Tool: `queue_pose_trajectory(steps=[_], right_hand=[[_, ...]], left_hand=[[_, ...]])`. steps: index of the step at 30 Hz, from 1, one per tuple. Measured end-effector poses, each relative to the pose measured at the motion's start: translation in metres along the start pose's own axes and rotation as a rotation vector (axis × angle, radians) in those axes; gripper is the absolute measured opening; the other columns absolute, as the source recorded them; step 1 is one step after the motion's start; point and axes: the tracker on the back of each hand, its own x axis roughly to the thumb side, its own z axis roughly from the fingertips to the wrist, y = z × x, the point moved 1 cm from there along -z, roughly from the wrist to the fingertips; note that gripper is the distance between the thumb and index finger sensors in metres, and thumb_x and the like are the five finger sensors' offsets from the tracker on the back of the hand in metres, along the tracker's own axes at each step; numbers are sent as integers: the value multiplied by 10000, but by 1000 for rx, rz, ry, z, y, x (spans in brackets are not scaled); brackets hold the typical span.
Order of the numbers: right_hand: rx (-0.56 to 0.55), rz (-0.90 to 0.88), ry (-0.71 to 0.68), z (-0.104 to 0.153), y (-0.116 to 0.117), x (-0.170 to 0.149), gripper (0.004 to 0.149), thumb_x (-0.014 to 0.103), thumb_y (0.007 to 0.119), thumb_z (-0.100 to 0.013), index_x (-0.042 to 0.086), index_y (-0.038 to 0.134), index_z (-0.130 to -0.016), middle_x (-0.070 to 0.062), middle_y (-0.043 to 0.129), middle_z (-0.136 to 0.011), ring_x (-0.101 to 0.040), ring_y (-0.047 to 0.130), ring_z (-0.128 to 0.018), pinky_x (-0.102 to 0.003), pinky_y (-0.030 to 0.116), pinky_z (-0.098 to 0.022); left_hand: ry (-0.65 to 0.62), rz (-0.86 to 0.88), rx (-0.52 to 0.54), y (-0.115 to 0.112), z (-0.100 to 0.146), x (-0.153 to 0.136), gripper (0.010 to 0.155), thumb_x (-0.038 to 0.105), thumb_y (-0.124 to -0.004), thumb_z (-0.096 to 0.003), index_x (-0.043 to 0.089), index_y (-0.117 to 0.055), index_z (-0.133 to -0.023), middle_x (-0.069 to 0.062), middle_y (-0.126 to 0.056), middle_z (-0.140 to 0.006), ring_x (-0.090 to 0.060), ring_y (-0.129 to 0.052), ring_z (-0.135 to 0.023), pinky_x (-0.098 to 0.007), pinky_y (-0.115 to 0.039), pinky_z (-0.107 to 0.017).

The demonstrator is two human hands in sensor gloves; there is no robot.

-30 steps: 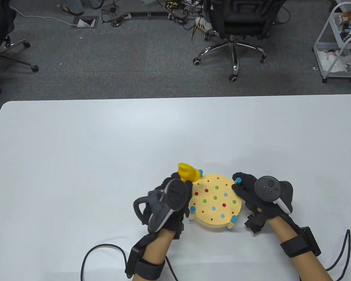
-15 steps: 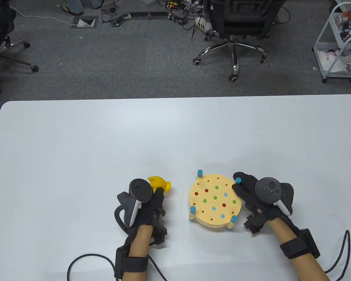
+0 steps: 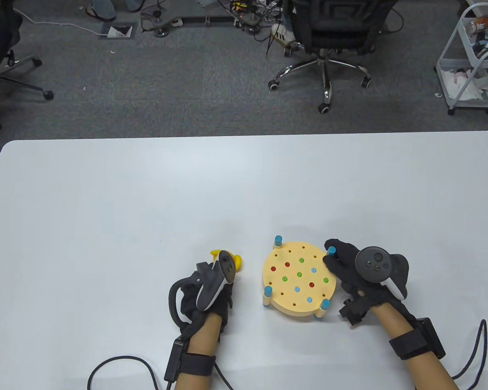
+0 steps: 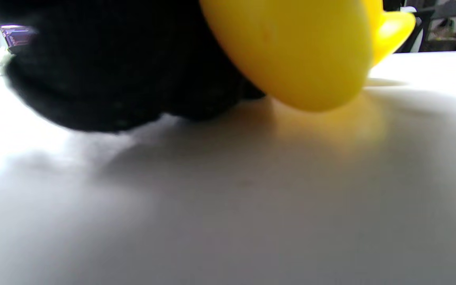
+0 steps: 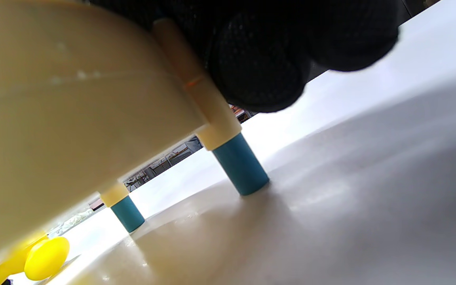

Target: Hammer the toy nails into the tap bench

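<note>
Round cream-yellow plastic tap bench (image 3: 299, 280) on blue legs stands on the white desk (image 3: 146, 203) near its front edge. The right hand (image 3: 362, 272) grips its right rim. The left hand (image 3: 209, 288) holds the yellow toy hammer (image 3: 236, 260) low beside it; finger closure is hidden. Raise the hammer, strike squarely down on proud nails, bench braced. Open desk lies beyond and left.

Round cream tap bench (image 3: 299, 286) on blue legs (coloured nails flush); yellow hammer (image 3: 237, 261) just left.
</note>
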Motion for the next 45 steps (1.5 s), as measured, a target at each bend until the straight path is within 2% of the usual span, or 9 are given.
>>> queue_pose_trajectory(steps=[5, 13, 19, 22, 25, 29, 33, 38, 45], right_hand=[[-12, 12, -16, 4, -6, -2, 652, 486, 647, -429, 130, 653, -974, -149, 834, -829, -189, 946, -501, -358, 813, -389], [-264, -70, -67, 31, -99, -6, 693, 510, 631, -433, 112, 630, -1001, -176, 805, -862, -223, 934, -542, -376, 799, -404], [-331, 196, -67, 52, -104, -26, 695, 522, 622, -436, 118, 640, -1001, -177, 808, -869, -235, 935, -559, -384, 801, -417], [-274, 305, -51, 45, -92, -31, 710, 533, 615, -432, 130, 616, -1016, -172, 781, -905, -252, 918, -616, -402, 787, -455], [-238, 350, -48, 40, -83, -34, 724, 539, 611, -431, 132, 600, -1030, -182, 743, -950, -289, 889, -692, -450, 758, -520], [-182, 434, -25, 36, -73, -42, 786, 569, 592, -424, 134, 520, -1075, -201, 614, -1058, -370, 776, -865, -549, 666, -630], [-106, 518, 10, 34, -62, -49, 918, 635, 530, -415, 123, 283, -1135, -233, 283, -1171, -509, 384, -1058, -702, 399, -708], [-28, 605, 38, 31, -49, -53, 986, 692, 446, -409, 133, 17, -1099, -229, -50, -1125, -567, 16, -1027, -763, 146, -652], [47, 753, 51, 30, -34, -49, 981, 716, 389, -409, 159, -96, -1056, -217, -164, -1079, -581, -92, -984, -772, 77, -617]], left_hand=[[-3, -52, -14, -1, -1, 2, 640, 528, -496, -392, 160, -851, -777, -196, -982, -478, -369, -974, -242, -460, -778, -210], [-45, 20, 19, 24, 5, -22, 678, 578, -523, -363, 192, -837, -824, -160, -1006, -558, -308, -1011, -288, -413, -810, -230], [-229, 318, 369, 80, 37, -63, 676, 575, -564, -376, 180, -820, -861, -184, -993, -610, -325, -1010, -341, -420, -805, -262], [-280, 225, 563, 86, 49, -72, 676, 576, -565, -364, 206, -793, -881, -164, -982, -650, -315, -1007, -386, -419, -805, -294], [-335, 93, 628, 77, 50, -81, 684, 589, -549, -363, 255, -724, -933, -123, -942, -759, -287, -988, -510, -423, -796, -383], [-294, 75, 509, 62, 32, -97, 738, 622, -533, -356, 332, -548, -1035, -91, -746, -1019, -322, -843, -813, -513, -691, -588], [-253, 114, 390, 46, 19, -102, 799, 674, -536, -329, 459, -291, -1058, -8, -287, -1243, -460, -366, -1132, -766, -308, -742], [-202, 3, 279, 32, 10, -100, 857, 734, -499, -308, 483, -62, -1001, 40, 98, -1157, -458, 64, -1060, -795, -31, -643], [-212, -84, 256, 26, 10, -88, 852, 728, -502, -307, 472, -93, -1009, 28, 76, -1156, -464, 50, -1052, -791, -38, -642]])
